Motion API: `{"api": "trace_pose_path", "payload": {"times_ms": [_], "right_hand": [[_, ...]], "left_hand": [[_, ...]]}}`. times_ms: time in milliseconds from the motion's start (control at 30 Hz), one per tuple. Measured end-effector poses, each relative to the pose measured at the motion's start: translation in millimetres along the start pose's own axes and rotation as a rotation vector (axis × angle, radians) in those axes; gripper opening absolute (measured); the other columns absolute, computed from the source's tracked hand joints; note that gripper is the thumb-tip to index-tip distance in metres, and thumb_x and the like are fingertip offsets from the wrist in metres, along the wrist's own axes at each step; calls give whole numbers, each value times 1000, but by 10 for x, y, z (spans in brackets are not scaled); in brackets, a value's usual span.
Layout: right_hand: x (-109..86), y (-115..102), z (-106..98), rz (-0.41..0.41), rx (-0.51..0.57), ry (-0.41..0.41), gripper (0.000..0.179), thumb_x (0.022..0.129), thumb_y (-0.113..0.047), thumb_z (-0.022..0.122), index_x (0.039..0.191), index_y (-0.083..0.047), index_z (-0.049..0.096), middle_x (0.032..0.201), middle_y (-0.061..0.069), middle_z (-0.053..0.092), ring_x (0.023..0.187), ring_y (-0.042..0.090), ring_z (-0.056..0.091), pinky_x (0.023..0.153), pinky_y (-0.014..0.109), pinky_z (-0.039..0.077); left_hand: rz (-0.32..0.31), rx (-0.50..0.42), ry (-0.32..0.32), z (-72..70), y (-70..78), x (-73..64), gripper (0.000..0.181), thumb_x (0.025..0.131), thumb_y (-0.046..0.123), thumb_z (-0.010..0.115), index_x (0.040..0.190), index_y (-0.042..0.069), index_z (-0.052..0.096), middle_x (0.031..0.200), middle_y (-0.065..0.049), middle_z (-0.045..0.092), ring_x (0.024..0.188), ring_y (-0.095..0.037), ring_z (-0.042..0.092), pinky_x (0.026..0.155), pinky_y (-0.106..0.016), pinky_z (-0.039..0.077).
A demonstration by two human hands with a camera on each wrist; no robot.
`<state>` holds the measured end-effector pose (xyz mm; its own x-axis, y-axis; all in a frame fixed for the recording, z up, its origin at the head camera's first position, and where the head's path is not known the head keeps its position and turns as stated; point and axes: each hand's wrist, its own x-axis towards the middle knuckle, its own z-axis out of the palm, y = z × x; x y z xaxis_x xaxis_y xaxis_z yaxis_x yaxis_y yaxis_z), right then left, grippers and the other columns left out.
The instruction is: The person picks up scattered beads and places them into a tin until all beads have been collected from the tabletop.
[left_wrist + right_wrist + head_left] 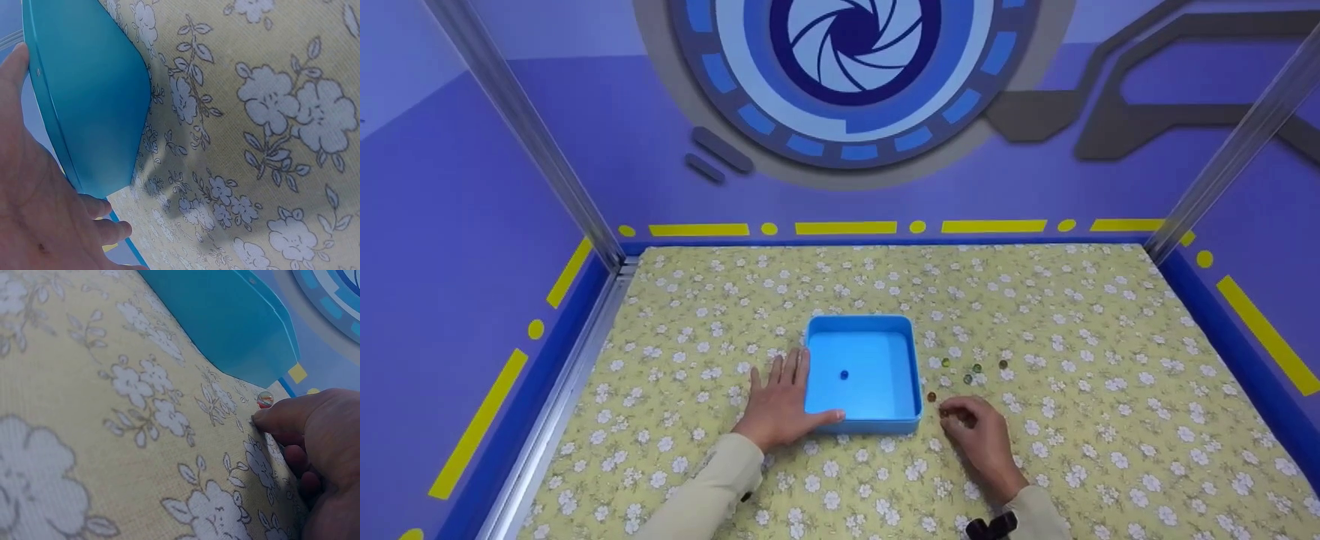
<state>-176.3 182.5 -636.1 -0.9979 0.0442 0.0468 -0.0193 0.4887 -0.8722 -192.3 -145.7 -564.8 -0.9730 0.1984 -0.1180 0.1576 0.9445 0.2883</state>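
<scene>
A light blue square box stands on the cloth with a dark blue marble inside. My left hand rests against its left side, fingers spread and straight, the thumb lying over the front rim. In the left wrist view, the palm is beside the box wall. To the right of the box, my right hand pinches a small brownish marble between thumb and forefinger, mostly hidden by the fingertips. An amber marble lies just beyond them. The right wrist view shows a clear marble with orange-red inside by the thumb tip.
Several greenish and brown marbles lie right of the box, among them a yellow-green marble and a brown marble. A flowered yellow cloth covers the table. Purple panels and metal posts enclose it.
</scene>
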Motion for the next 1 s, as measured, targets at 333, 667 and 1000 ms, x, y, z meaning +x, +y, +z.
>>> {"api": "trace_pose_path", "payload": {"times_ms": [333, 667, 1000], "right_hand": [[-3, -29, -11, 58, 44, -9, 20, 85, -4, 71, 99, -18, 73, 97, 1, 68, 84, 10, 59, 74, 23, 48], [37, -71, -18, 90, 52, -25, 18, 85, -4, 71, 97, -17, 72, 98, 1, 68, 86, 11, 62, 75, 23, 50], [32, -106, 45, -12, -24, -13, 21, 81, -2, 73, 95, -17, 74, 97, 0, 68, 82, 11, 58, 72, 22, 47]], "left_hand": [[3, 11, 1, 21, -15, 5, 120, 72, 89, 45, 157, 11, 12, 162, -14, 18, 147, -41, 20, 112, -71, 12], [-7, 10, -5, 29, -23, 11, 122, 70, 91, 42, 157, 12, 9, 162, -14, 16, 148, -40, 19, 112, -70, 11], [4, 23, -6, 18, -22, 14, 120, 72, 89, 44, 157, 11, 12, 162, -14, 18, 147, -40, 21, 111, -71, 14]]}}
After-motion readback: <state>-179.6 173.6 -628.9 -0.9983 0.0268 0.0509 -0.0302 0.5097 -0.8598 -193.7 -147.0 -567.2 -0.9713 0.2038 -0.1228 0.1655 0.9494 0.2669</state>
